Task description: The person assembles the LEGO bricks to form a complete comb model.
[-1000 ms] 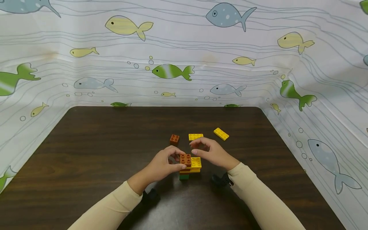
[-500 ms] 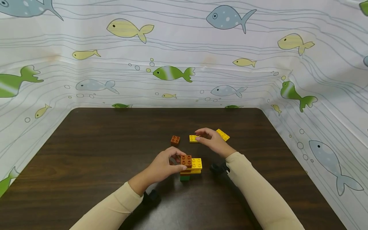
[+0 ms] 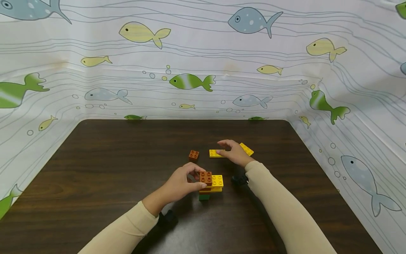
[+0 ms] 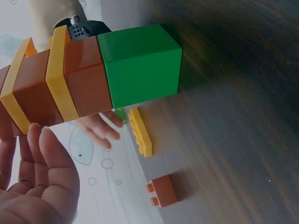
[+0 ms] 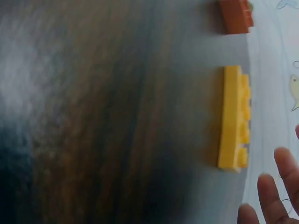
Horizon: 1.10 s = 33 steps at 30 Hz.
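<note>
A toy brick tower (image 3: 216, 181) stands on the table, with a green brick (image 4: 142, 67) at its base. Brown bricks alternate above that with yellow plates, which stick out to the right. My left hand (image 3: 177, 185) grips the tower near its top brown brick (image 3: 205, 178), thumb in front and fingers behind. Farther back, my right hand (image 3: 234, 152) hovers over the right end of a flat yellow plate (image 3: 213, 153), fingers loosely bent and holding nothing. In the right wrist view, its fingertips are apart from that yellow plate (image 5: 230, 121).
A loose brown brick (image 3: 194, 155) sits left of the yellow plate. Another yellow plate (image 3: 248, 150) lies at an angle behind my right hand, partly covered by it. A fish-patterned curtain (image 3: 203, 53) hangs around the back and sides of the dark wooden table (image 3: 111, 158).
My right hand has moved away from the tower, back and slightly right to the flat yellow plate. My left hand has kept its grip on the tower.
</note>
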Tool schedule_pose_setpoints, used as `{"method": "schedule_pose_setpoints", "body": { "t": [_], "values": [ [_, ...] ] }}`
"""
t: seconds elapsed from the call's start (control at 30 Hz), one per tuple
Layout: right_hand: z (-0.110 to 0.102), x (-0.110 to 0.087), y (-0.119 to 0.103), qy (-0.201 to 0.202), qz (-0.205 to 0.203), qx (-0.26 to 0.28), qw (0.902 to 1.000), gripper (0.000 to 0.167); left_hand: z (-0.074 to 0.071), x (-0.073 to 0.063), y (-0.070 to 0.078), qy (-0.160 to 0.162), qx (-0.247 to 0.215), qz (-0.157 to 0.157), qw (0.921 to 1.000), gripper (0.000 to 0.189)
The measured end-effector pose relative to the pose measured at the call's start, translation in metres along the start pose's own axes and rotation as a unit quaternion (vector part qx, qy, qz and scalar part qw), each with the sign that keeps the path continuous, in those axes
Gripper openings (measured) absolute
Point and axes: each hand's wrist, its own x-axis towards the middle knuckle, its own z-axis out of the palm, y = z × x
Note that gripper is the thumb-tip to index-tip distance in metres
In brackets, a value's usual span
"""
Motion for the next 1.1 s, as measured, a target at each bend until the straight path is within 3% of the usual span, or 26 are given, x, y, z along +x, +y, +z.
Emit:
{"method": "schedule_pose_setpoints", "body": {
  "t": [0.23,0.67,1.1],
  "values": [
    [0.001,0.008,0.006,-0.014,0.001,-0.078,0.9969,0.054,0.0,0.0,0.0,0.0,0.002,-0.001,1.0,0.032],
    [0.005,0.017,0.008,-0.04,0.032,-0.154,0.9868,0.052,0.001,0.0,0.001,-0.002,-0.004,-0.003,1.0,0.032],
    [0.011,0.023,0.012,-0.038,0.012,-0.233,0.9718,0.043,0.001,0.0,0.001,0.0,0.0,-0.003,1.0,0.032]
  ]
}}
